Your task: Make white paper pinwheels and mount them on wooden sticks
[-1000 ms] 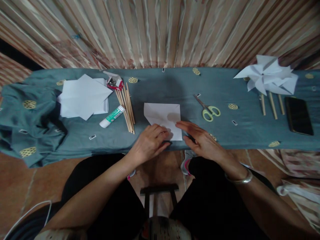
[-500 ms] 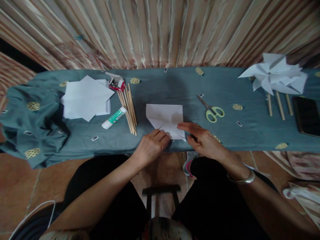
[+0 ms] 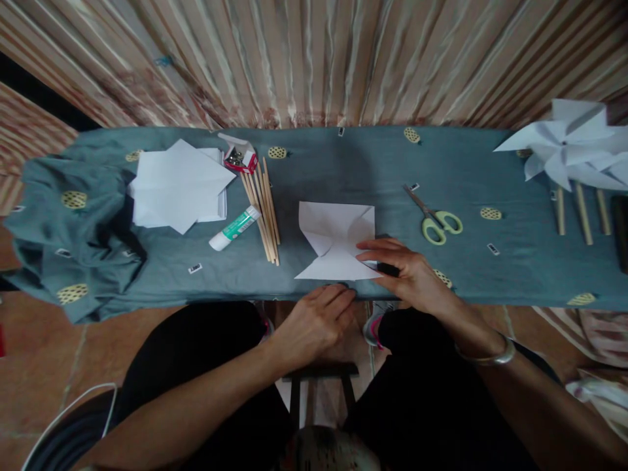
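A white paper square (image 3: 338,229) lies near the front edge of the cloth-covered table. It is slit in from its corners, and a flap curls at its left side. My right hand (image 3: 407,271) is closed on its right edge, fingers on top and thumb at the lower right corner. Just below the paper, at the table's front edge, is my left hand (image 3: 314,324). Its fingers are bent and close together, apart from the paper, with nothing visible in them. Green-handled scissors (image 3: 436,219) lie to the right of the paper.
Left of the paper lie several wooden sticks (image 3: 265,212), a glue stick (image 3: 234,229), an open red-and-white box of metal pins (image 3: 241,157) and a stack of white paper (image 3: 179,186). Paper pinwheels (image 3: 564,144) on sticks and a dark phone (image 3: 622,229) are at far right.
My left hand has let go of the paper and drawn back toward me, and the paper's lower left corner now lies flat. My right hand stays at the right edge. The view has shifted slightly.
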`<state>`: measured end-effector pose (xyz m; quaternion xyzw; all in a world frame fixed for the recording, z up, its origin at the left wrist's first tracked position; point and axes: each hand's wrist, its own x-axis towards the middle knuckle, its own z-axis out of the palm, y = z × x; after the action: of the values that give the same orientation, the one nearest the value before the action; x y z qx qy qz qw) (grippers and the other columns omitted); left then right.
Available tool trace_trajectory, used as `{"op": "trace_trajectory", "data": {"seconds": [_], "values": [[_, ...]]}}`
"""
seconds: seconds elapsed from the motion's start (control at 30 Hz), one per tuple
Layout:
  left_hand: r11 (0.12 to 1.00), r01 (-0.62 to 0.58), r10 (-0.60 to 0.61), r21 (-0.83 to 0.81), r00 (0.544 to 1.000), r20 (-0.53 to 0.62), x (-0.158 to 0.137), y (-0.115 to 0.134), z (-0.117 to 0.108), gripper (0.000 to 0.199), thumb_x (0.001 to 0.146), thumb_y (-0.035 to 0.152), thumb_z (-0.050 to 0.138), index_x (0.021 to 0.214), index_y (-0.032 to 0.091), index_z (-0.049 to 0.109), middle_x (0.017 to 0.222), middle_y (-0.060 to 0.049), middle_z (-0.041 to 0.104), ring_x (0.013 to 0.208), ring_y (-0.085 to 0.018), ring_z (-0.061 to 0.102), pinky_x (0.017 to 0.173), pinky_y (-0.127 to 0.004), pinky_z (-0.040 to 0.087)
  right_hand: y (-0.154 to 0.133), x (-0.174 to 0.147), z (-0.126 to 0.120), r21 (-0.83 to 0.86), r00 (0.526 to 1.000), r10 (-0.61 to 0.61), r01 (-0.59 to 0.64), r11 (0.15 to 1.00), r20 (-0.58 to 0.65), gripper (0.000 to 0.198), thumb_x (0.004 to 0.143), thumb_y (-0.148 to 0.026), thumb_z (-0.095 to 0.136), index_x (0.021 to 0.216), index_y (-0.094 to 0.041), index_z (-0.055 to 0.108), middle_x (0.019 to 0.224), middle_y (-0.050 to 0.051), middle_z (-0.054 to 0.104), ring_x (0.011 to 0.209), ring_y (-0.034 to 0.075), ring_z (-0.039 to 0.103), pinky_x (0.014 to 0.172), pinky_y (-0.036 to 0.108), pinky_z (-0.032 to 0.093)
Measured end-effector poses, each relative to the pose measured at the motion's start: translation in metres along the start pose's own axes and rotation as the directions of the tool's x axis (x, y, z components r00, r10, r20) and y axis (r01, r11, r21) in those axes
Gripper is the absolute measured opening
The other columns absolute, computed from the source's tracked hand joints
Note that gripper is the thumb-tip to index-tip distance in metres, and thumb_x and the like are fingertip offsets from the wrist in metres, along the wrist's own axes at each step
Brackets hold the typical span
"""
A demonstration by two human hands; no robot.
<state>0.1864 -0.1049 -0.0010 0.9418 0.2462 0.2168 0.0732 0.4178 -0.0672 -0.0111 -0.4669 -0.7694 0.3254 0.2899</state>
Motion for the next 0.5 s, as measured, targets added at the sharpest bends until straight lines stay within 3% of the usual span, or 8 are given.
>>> {"op": "trace_trajectory", "data": {"seconds": [0.13,0.37,0.5], "values": [[0.999,0.005,-0.005,-0.040,1.000,0.005,-0.004,0.003,0.000,0.027,0.098,0.013,0.041,0.106,0.007,0.066,0.110,-0.011,0.071,0.106,-0.022,0.063,0.090,-0.034,0.056,0.001,0.000,-0.001,-0.025,1.000,-0.001,0.001,1.000,0.017,0.031,0.081,-0.017,0.068,0.110,-0.028,0.072,0.123,0.006,0.070,0.119,0.027,0.061,0.102,0.052,0.049],[0.998,0.041,-0.036,-0.053,0.995,0.092,-0.005,-0.006,-0.006,0.025,0.098,0.014,0.042,0.100,0.009,0.066,0.104,-0.012,0.071,0.098,-0.021,0.064,0.084,-0.035,0.057,-0.005,-0.001,0.000,-0.076,1.000,0.003,-0.001,0.997,0.020,0.043,0.080,-0.010,0.066,0.119,-0.028,0.068,0.125,0.007,0.069,0.122,0.028,0.059,0.106,0.053,0.046],[0.998,0.036,-0.033,-0.042,0.998,0.057,-0.007,-0.010,-0.007,0.019,0.096,0.013,0.048,0.101,0.007,0.066,0.104,-0.012,0.071,0.100,-0.023,0.063,0.085,-0.035,0.057,-0.006,-0.003,0.002,-0.070,1.000,0.014,-0.012,0.997,0.025,0.047,0.080,-0.010,0.065,0.123,-0.028,0.066,0.130,0.006,0.066,0.125,0.027,0.057,0.107,0.053,0.044]]}}
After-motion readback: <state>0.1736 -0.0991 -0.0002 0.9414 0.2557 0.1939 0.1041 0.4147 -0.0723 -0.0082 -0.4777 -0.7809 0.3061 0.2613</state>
